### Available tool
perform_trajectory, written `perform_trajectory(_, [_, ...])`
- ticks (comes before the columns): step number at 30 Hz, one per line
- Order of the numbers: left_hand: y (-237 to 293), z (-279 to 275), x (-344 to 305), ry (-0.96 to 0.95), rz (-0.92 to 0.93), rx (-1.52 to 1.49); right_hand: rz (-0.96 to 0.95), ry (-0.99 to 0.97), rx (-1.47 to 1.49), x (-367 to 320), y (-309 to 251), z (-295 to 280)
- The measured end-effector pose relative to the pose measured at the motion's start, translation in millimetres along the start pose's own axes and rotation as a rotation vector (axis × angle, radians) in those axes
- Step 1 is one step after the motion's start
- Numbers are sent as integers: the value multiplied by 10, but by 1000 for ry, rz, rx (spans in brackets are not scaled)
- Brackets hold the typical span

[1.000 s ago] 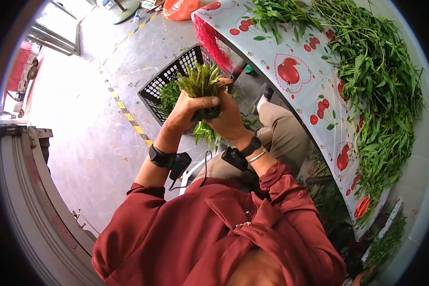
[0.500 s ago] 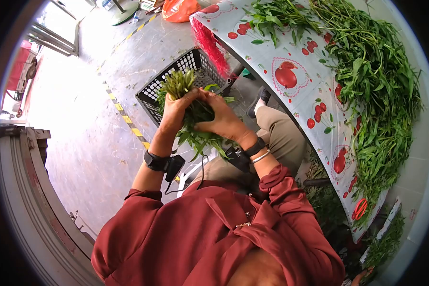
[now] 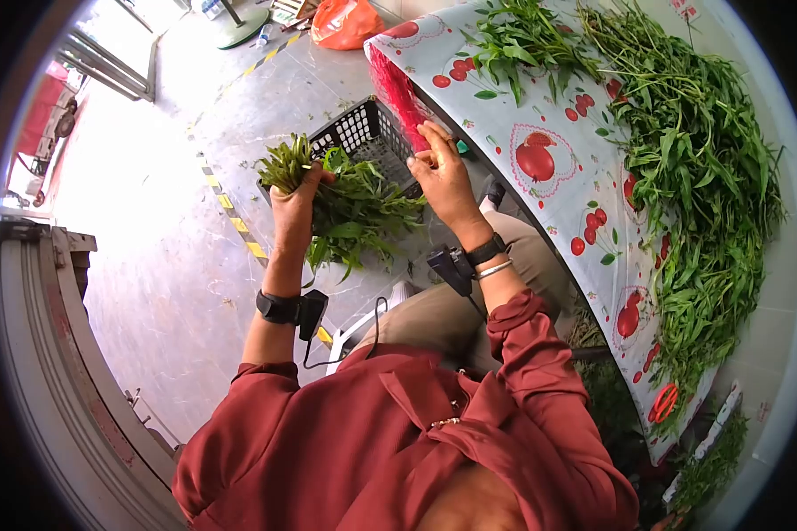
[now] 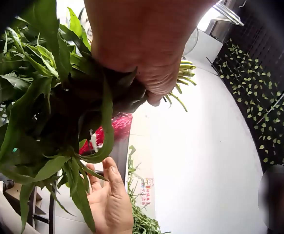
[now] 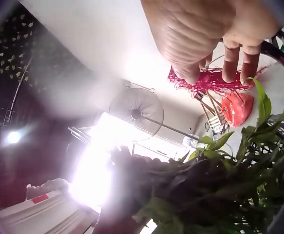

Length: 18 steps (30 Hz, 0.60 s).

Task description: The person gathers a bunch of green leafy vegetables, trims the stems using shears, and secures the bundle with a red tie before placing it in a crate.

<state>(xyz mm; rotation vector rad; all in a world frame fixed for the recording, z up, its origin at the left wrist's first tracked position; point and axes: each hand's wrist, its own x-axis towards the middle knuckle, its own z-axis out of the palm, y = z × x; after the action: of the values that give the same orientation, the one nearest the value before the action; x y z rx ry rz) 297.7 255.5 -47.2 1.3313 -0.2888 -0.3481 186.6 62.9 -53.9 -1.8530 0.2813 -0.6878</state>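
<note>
A bunch of leafy green vegetables [image 3: 359,208] is gripped near its cut stems by my left hand [image 3: 294,208], the stems pointing up and the leaves hanging to the right. In the left wrist view the fingers curl round the bunch, and leaves hide part of them. My right hand [image 3: 447,181] is apart from the bunch, with loosely bent fingers and nothing seen in them. Close to its fingertips, a bundle of pink-red plastic strands [image 3: 397,93] hangs at the table corner. In the right wrist view the fingers overlap these strands [image 5: 208,83].
A black plastic crate [image 3: 354,124] stands on the floor behind the bunch. On the right, the table with a fruit-print cloth [image 3: 496,111] carries a long heap of greens [image 3: 700,159] and orange-handled scissors [image 3: 665,403]. An orange bag [image 3: 345,22] lies farther off.
Both hands were together on the bunch. The right hand has let go and moved right towards the pink-red strands, while the left hand has moved the bunch left.
</note>
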Motion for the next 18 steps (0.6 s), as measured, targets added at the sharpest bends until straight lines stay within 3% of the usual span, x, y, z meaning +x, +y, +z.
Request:
perform_trajectory(8, [-14,70,-27,9,8,138,-42,-46,-106,181,128,100])
perform_trajectory(11, [-10,93,-27,2,21,128,41,-77,-61,210,159,132])
perform_trajectory(14, [-27,96,-21,-21,35,154,-31,-51,-135,261,166,178])
perform_trajectory(16, [-21,99,-23,-31,40,163,82,-81,-68,287,178,184])
perform_trajectory(18, [-10,101,-34,-34,7,192,-3,-49,-150,327,326,221])
